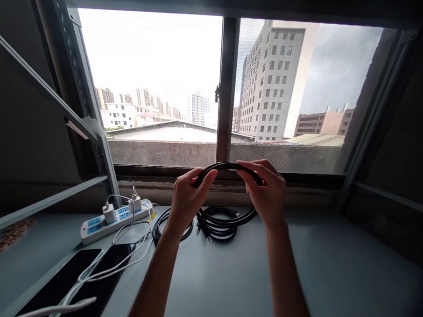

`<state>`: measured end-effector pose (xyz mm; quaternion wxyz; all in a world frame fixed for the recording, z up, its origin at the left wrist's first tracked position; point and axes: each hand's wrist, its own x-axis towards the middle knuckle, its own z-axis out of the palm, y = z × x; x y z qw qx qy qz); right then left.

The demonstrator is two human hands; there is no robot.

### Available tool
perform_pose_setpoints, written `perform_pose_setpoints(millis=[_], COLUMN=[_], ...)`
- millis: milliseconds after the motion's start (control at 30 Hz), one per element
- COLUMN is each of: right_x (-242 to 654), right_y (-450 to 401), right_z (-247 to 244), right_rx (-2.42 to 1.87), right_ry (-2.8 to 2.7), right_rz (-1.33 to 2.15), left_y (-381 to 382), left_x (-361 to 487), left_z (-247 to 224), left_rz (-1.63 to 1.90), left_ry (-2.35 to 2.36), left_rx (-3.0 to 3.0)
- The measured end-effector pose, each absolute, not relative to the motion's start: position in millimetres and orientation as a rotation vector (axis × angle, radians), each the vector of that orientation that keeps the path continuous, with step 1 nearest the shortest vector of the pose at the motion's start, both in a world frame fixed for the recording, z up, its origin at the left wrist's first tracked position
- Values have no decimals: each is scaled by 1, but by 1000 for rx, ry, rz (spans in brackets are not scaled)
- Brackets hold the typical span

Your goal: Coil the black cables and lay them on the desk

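A coiled black cable [226, 166] is held up above the shelf between both hands. My left hand [190, 192] pinches the left side of the loop, thumb laid along it. On the right side, my right hand [267, 189] grips the same loop between thumb and fingers. The coil's lower part hangs between my wrists. Behind and below it on the shelf lies another black coiled cable [223, 235] with its connectors showing. A thinner black coil [157, 228] rests to the left, partly hidden by my left wrist.
A white power strip [121, 223] with two plugged-in chargers stands at the back left, trailing white cables [132, 263]. Two dark-screened devices, a left one [59, 289] and a right one [98, 292], lie nearer. Metal shelf posts [102, 154] frame the window behind.
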<state>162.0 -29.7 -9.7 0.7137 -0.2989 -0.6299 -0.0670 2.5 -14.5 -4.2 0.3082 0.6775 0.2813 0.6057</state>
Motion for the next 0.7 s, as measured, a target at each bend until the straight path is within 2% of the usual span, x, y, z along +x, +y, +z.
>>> perform_pose_setpoints(millis=[133,333,533,700], right_x=[163,163,155,140], right_y=[-28,-22,-36,-53], right_z=[-9,-13,-9,-3], right_rx=[-811,-991,-963,-789], right_ry=[-1441,-1480,-1619,-1611], right_rz=[-85,-76,380,853], left_y=[-18,-20,-10,28], left_x=[0,-6,-13,-5], left_z=[1,3,0,-23], left_rz=[1549,1781,2236,2384], left_ry=[633,753,783,575], left_rx=[1692,1725,1638,1545])
